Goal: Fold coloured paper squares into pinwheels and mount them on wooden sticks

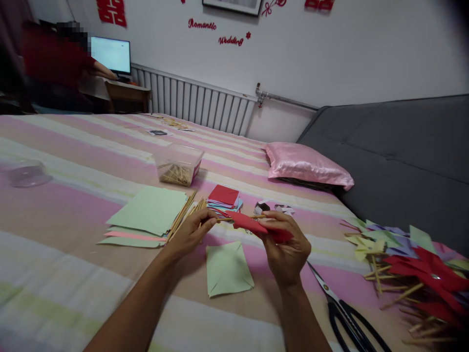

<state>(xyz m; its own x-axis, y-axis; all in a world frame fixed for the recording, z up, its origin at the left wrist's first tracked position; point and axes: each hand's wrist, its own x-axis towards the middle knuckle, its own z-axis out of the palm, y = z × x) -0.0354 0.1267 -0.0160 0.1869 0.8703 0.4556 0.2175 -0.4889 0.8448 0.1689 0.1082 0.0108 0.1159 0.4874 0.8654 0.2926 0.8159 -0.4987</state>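
My left hand [191, 229] pinches the near end of a thin wooden stick [224, 219]. Between my hands, a red paper pinwheel [246, 222] lies against the stick, its blades partly hidden by my fingers. My right hand [287, 244] is closed around the pinwheel, thumb and fingers pressing on the paper. Below them on the bed is a light green paper square [229, 269] with cuts running in from its corners. A stack of small paper squares [223, 194], red on top, sits just beyond my hands. Scissors [339, 303] with black handles rest right of my right hand.
A pile of finished pinwheels [421, 274] lies at the right. Left are green paper sheets [150, 210] beside several wooden sticks [181, 215], with a clear plastic box [179, 164] behind. A pink pillow [308, 164] lies further back. A person [58, 63] sits by a monitor.
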